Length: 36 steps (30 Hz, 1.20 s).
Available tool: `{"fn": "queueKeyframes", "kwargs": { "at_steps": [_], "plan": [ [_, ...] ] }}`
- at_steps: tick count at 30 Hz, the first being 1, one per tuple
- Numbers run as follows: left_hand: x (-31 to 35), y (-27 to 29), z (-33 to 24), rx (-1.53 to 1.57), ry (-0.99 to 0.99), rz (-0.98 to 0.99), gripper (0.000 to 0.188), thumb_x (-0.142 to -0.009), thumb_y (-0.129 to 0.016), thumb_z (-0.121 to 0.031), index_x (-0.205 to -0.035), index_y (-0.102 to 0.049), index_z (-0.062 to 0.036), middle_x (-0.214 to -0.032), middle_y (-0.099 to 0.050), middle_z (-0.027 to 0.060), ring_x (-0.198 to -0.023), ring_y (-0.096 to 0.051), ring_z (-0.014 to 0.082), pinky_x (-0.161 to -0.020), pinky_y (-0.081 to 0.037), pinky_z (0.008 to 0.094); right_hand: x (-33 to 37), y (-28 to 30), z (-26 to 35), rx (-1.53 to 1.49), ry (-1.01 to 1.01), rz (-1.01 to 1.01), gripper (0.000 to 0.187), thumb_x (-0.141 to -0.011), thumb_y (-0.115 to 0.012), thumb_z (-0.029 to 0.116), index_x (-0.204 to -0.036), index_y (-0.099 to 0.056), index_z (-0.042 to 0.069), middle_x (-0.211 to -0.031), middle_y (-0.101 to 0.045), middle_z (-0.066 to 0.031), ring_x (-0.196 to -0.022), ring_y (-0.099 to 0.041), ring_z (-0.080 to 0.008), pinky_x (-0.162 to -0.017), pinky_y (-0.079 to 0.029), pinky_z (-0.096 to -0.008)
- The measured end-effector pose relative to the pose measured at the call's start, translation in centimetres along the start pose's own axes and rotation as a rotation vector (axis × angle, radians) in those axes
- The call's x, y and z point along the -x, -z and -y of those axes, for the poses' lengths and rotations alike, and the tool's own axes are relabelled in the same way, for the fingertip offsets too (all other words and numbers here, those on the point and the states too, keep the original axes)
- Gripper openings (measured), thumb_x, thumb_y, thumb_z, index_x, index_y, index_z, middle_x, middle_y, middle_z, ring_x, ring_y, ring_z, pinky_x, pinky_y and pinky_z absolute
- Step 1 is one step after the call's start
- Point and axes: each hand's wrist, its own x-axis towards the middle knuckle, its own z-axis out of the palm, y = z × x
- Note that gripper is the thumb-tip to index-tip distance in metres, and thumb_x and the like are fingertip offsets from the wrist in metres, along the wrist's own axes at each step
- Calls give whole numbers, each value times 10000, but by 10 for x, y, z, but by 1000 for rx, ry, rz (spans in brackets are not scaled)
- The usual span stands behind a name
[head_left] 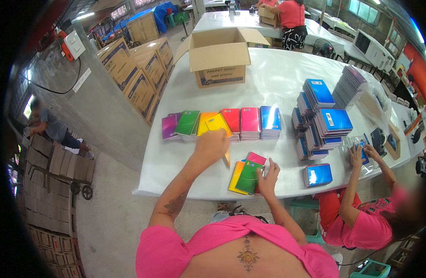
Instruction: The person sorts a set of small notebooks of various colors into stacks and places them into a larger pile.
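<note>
My left hand (212, 146) hovers over the table just in front of the yellow stack (214, 124) and is shut on a yellow notebook (227, 160), whose edge hangs below my palm. My right hand (268, 175) grips the right edge of a small fanned pile, with a green notebook (247, 177) on top and yellow and pink ones under it. Behind both hands runs a row of spiral notebook stacks: purple (168, 126), green (188, 122), yellow, red (231, 120), pink (250, 121) and blue (270, 118).
An open cardboard box (220, 56) stands at the back of the white table (268, 76). Tall blue notebook stacks (320, 124) and a low one (317, 175) are to the right, where a seated co-worker's hands (361, 155) handle wrapped notebooks. Cartons (139, 76) line the floor on the left.
</note>
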Motion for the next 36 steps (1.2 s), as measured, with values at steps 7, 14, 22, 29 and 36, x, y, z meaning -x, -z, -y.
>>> {"fn": "queueKeyframes", "kwargs": {
  "at_steps": [7,14,22,29,36],
  "plan": [
    [101,-111,-68,-14,-556,206,577,-858,-566,-104,-1421,-444,-63,-787,-635,91,-709,-674,290,-542,-532,451,-69,21,32,-296,-7,15,402,-942,-615,162,-1327,-536,74,-1283,-486,-149,-1131,-560,-282,-921,-476,-418],
    [54,-23,-49,166,-92,-189,559,-821,-619,-118,-1358,-514,-3,-815,-644,86,-661,-633,241,-536,-506,400,-49,16,3,-408,-89,8,329,-957,-575,113,-1279,-572,48,-1255,-533,-127,-1104,-570,-248,-903,-484,-370],
    [134,-122,-51,149,-484,50,382,-821,-701,-212,-1155,-645,-38,-914,-604,94,-835,-579,264,-734,-487,394,-29,9,-10,-403,-131,-36,293,-949,-573,84,-1239,-602,47,-1221,-568,-119,-1082,-572,-224,-904,-481,-338],
    [101,-123,-22,340,-484,261,337,-855,-694,-309,-1068,-653,-51,-985,-591,134,-997,-561,323,-965,-427,484,-73,5,14,-103,178,-51,386,-853,-636,49,-1237,-593,41,-1321,-515,-201,-1245,-488,-377,-1066,-385,-457],
    [8,-105,10,-83,-145,-227,389,-887,-637,-205,-1234,-617,-31,-1289,-587,184,-1233,-532,353,-1071,-384,537,-158,-18,28,438,491,-204,420,-833,-647,56,-1250,-603,67,-1378,-521,-183,-1283,-486,-350,-1073,-354,-523]
  ]
}}
